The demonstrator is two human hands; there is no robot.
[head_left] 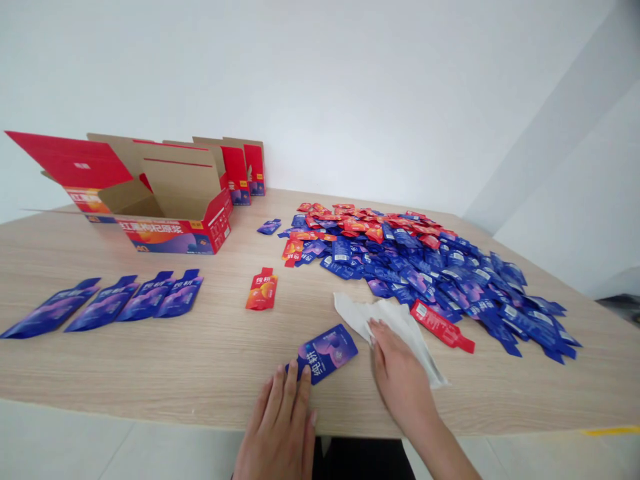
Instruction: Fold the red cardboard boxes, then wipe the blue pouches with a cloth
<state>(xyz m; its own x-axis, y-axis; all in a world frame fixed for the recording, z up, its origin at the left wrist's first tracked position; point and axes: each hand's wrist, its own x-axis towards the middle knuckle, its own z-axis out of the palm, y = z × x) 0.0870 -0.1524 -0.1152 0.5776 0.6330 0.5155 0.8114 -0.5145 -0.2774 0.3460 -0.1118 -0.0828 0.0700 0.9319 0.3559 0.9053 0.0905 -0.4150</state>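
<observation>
Left hand (283, 423) near centre, fingers stretched straight, tips on the near end of the blue pouch (330, 353)! Right hand (403, 373) slants from near right, palm down, fingers extended on white cloth (357, 313).

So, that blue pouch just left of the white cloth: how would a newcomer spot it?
At the near edge of the pale wood-grain table, find the left hand. The flat blue-and-purple pouch lies just beyond, left of the crumpled white cloth. Unlike those in the big red-and-blue pile or the row of four, this one has fingers on it.
</observation>
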